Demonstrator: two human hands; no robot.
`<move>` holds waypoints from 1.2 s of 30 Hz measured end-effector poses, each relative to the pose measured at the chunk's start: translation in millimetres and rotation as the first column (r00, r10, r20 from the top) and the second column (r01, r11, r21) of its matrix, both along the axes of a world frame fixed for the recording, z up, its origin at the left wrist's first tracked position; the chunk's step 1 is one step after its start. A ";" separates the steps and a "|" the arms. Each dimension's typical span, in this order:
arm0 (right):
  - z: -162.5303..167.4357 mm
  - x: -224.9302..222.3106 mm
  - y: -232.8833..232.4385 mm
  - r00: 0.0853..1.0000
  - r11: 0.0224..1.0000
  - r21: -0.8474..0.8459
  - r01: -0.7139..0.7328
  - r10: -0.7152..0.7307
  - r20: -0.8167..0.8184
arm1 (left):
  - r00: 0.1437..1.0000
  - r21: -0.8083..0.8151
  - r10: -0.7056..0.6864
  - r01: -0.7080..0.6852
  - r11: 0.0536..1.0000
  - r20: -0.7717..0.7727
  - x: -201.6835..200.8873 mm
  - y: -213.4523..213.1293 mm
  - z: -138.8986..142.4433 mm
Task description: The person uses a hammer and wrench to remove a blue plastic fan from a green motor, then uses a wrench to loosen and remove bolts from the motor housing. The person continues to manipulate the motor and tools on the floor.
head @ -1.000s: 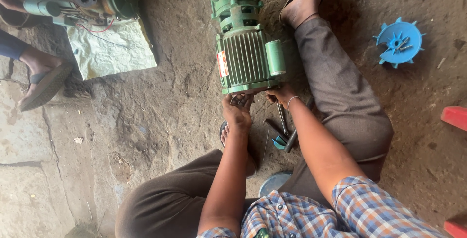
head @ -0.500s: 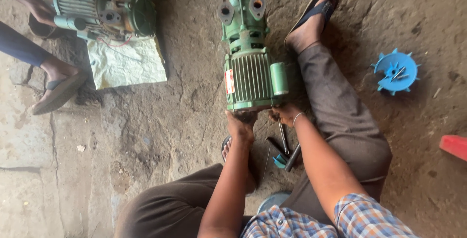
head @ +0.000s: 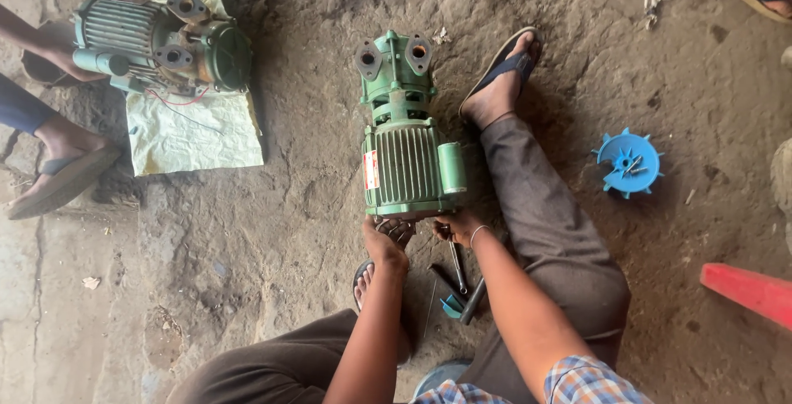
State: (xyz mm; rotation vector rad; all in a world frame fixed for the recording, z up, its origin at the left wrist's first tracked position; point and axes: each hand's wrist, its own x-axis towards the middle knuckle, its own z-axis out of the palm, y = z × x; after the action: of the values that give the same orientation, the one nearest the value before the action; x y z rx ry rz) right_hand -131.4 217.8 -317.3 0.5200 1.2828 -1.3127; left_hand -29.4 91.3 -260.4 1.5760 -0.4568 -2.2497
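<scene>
A: Ground? 
B: Bare packed dirt floor (head: 313, 206), rough, cracked.

A: On it? 
B: Green motor pump (head: 408, 156) centre, tools (head: 458, 284) beside it, blue fan (head: 629, 163) right, red piece (head: 751, 288), pale sheet (head: 194, 132) under a second pump (head: 157, 41).

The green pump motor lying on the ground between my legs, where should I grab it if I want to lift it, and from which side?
Probably grip the green pump motor around its ribbed barrel, one hand on each long side, coming from above. It lies flat on the dirt, and that finned body is its widest, straightest part. The left hand and right hand are only at its near end cap, and the far end with two flanged ports is knobbly and narrow.
</scene>
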 end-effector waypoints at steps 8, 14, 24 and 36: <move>-0.8 0.2 -1.0 1.000 0.999 0.039 0.009 -0.009 0.016 | 1.000 -0.035 0.011 -0.011 0.999 -0.007 3.8 -2.6 -3.1; -5.3 2.6 0.6 1.000 1.000 -0.001 -0.020 0.020 -0.007 | 0.997 0.026 0.057 -0.058 0.998 0.043 1.3 -0.5 13.3; -6.3 3.1 1.1 0.999 0.999 -0.018 -0.046 0.046 -0.001 | 0.988 -0.051 0.066 -0.059 0.997 0.140 20.9 -0.6 -10.7; -9.1 4.5 2.4 0.999 0.996 -0.081 -0.043 0.042 -0.014 | 0.684 -0.201 -0.117 0.366 0.909 0.720 56.7 -24.0 -5.7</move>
State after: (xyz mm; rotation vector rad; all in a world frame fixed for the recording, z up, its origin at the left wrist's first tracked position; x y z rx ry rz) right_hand -126.9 220.2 -326.4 0.4267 1.2389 -1.3287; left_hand 27.3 67.2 -266.1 2.2318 -1.2488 -1.5075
